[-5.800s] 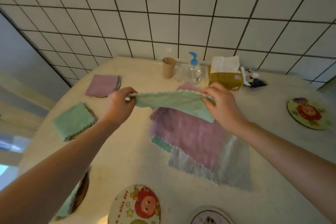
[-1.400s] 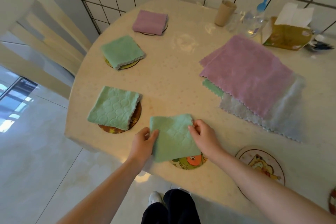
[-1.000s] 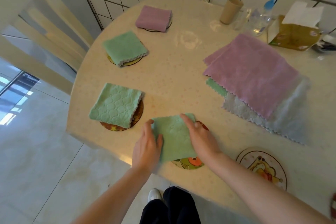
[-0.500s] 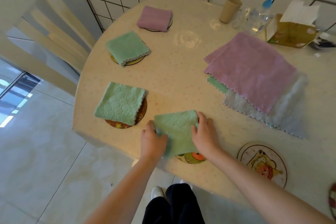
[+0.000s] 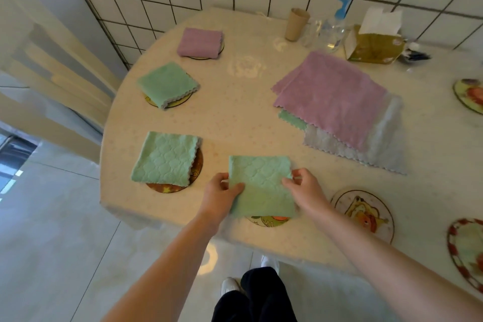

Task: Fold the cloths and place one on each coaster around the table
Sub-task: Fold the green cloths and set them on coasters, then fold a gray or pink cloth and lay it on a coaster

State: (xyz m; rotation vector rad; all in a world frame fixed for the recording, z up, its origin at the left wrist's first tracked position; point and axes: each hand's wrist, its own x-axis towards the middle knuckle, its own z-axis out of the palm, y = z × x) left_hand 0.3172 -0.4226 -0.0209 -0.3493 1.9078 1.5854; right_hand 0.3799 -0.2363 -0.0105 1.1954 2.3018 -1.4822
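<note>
Quilted green cloth [image 5: 261, 185], folded square, covering most of coaster [image 5: 269, 220]

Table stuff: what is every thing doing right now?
Green cloth: folded, pinched by left hand and right hand, over a coaster.
Purple cloth: folded, on a coaster.
Cloth pile: unfolded.
Bare coasters: three, uncovered.
Paper cup: upright.
</note>
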